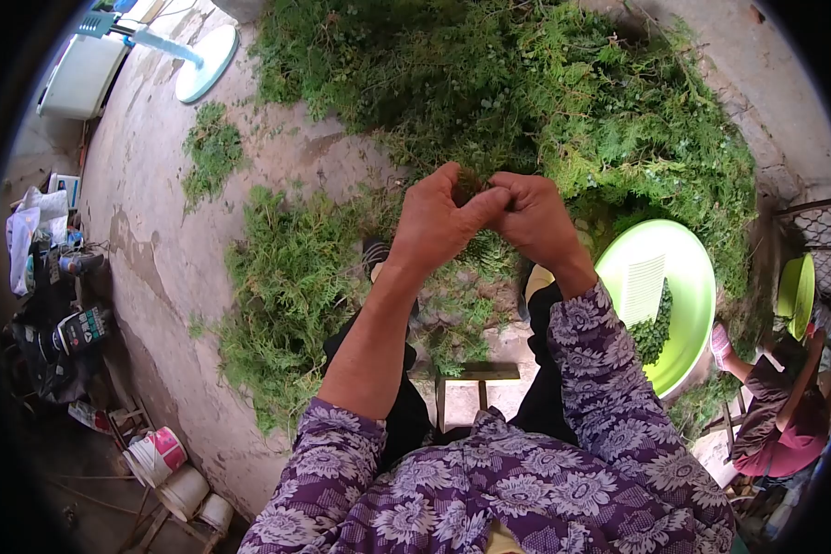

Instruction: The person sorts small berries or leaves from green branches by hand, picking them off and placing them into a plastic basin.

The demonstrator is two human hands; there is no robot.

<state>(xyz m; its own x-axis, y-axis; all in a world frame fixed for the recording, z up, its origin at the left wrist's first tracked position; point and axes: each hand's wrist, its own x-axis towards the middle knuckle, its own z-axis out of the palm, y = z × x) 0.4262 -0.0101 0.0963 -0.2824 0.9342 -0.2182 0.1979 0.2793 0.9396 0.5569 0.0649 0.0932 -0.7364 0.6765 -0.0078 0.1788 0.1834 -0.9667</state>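
Note:
My left hand (439, 220) and my right hand (539, 218) meet in front of me, thumbs close together and fingers curled in. Whatever lies between the fingertips is hidden or blends with the foliage behind. Beyond them spreads a large heap of green conifer branches (489, 83). Below and to the left of my hands lies a smaller pile of green sprigs (282, 286). To the right of my right hand stands a light green basin (695, 305). It contains a ridged washboard-like panel (644, 288) and a mound of small green pieces (654, 334).
A low wooden stool (478, 372) stands between my legs. At right, another person (785, 406) sits near a second green basin (796, 286). A fan base (208, 65) stands at upper left. White buckets (183, 489) and bags (51, 323) line the left side.

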